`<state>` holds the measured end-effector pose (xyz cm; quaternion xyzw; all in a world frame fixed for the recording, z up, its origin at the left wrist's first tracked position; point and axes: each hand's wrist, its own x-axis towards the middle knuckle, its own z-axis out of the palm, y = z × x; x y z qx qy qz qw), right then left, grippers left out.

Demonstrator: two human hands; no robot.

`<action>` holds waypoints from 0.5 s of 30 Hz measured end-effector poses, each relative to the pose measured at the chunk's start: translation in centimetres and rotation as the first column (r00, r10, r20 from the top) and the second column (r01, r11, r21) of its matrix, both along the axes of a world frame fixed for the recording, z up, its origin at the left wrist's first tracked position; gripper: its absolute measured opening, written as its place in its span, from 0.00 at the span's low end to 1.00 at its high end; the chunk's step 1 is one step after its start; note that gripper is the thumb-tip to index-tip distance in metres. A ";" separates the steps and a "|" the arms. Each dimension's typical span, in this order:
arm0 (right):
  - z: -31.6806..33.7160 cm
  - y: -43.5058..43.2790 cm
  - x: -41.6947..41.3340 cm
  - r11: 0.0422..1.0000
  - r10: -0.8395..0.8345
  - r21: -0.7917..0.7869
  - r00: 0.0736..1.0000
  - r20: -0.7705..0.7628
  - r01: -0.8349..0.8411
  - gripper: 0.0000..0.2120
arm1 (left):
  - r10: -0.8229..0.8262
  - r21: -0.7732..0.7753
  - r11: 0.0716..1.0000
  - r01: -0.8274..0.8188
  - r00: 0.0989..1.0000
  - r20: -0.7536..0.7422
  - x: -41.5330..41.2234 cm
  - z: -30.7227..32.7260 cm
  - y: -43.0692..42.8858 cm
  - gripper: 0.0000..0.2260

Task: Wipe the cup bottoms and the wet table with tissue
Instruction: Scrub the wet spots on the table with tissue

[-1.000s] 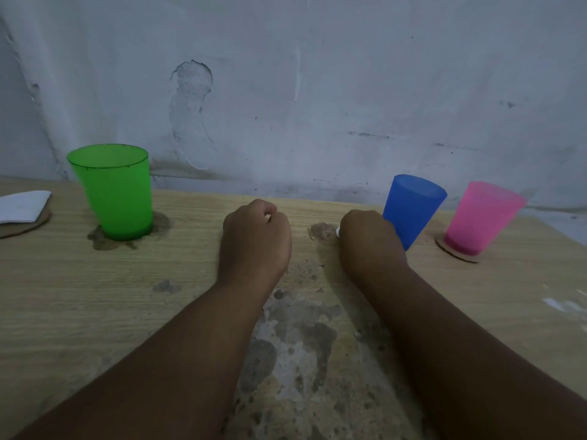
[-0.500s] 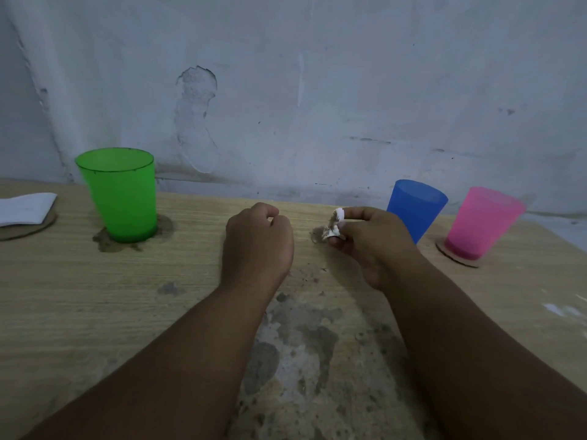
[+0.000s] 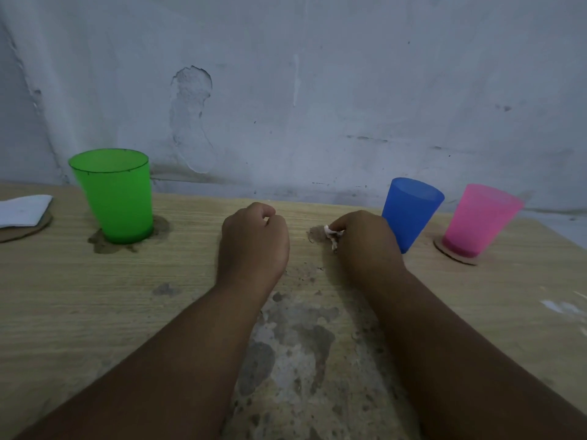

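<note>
Right hand pinches a soiled tissue at its fingertips, just beside a wet patch; left hand rests fisted, empty. Pressing flat, short strokes should lift it.

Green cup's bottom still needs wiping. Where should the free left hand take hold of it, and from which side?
Grip the green cup around its mid wall, coming from its right, where the left hand already lies closed. The cup stands upright, mouth up, in a wet patch, and widens toward the rim, so fingers wrapped around the middle likely won't slip when lifting and tilting it.
</note>
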<state>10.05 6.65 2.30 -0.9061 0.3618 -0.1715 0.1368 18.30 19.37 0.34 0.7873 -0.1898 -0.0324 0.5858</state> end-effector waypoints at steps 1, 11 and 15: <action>0.4 -0.1 0.5 1.000 0.002 -0.009 0.996 -0.091 -0.003 0.15 | 0.000 -0.003 1.000 0.000 1.000 0.004 0.0 0.0 0.0 0.17; 1.4 -0.3 1.5 0.996 0.043 -0.043 0.868 -0.494 -0.074 0.17 | 0.008 0.013 1.000 -0.008 1.000 0.016 0.2 -0.3 -0.1 0.16; 0.7 -1.4 1.4 0.990 -0.030 -0.136 0.910 -0.413 -0.030 0.13 | -0.004 0.014 1.000 0.004 1.000 0.005 0.3 -0.3 -0.2 0.15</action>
